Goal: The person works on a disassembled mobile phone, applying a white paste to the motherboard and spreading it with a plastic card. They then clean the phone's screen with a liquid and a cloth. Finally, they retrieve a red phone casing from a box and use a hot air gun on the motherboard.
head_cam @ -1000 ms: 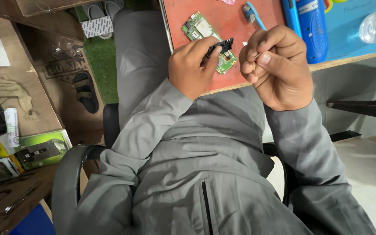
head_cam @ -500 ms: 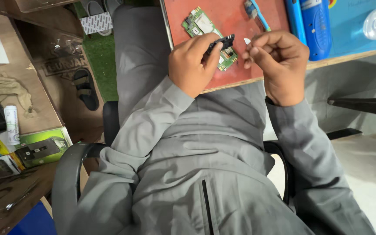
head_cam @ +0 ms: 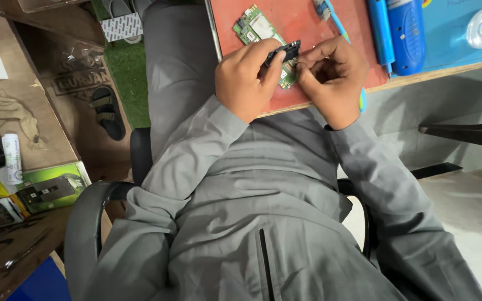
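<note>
The left hand pinches a small black part over the green circuit board, near the red mat's front edge; the right hand's pinched-together fingertips touch its right end.

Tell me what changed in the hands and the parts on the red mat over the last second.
The right hand came down from above the mat edge and moved left, its fingertips now meeting the small black part pinched in the left hand. The left hand kept that grip, and the green circuit board stayed lying on the red work mat.
</note>
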